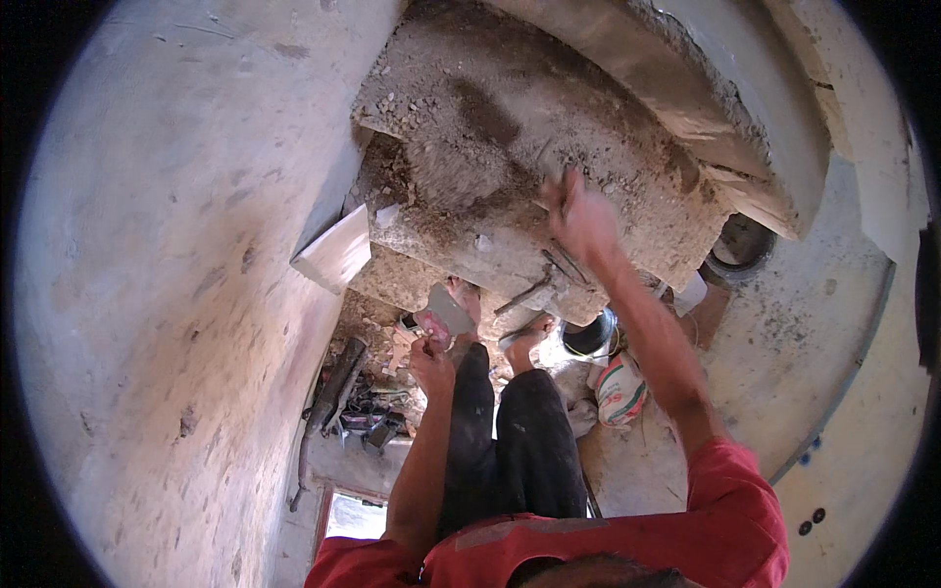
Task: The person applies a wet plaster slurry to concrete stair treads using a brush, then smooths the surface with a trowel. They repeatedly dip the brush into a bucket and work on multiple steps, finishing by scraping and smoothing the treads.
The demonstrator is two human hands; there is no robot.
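My left hand (431, 367) is closed on the edge of a flat grey plate-like piece with a pink patch (446, 312), held low in front of my legs. Whether it is a trowel blade or a piece of tile, I cannot tell. My right hand (585, 223) is stretched out over a rough ledge (588, 122) covered with dirt and small rubble. Motion smears its fingers, so any small thing in them cannot be made out. Thin dark rods (564, 267) lie on the ledge just below that hand. A darker damp-looking patch marks the ledge's surface.
A white tile-like slab (338, 250) leans by the left wall. My feet stand below the ledge. Right of them are a black bucket (586, 338) and a printed sack (620, 390). A round dark container (740, 243) sits farther right. Wood and clutter (368, 416) lie lower left.
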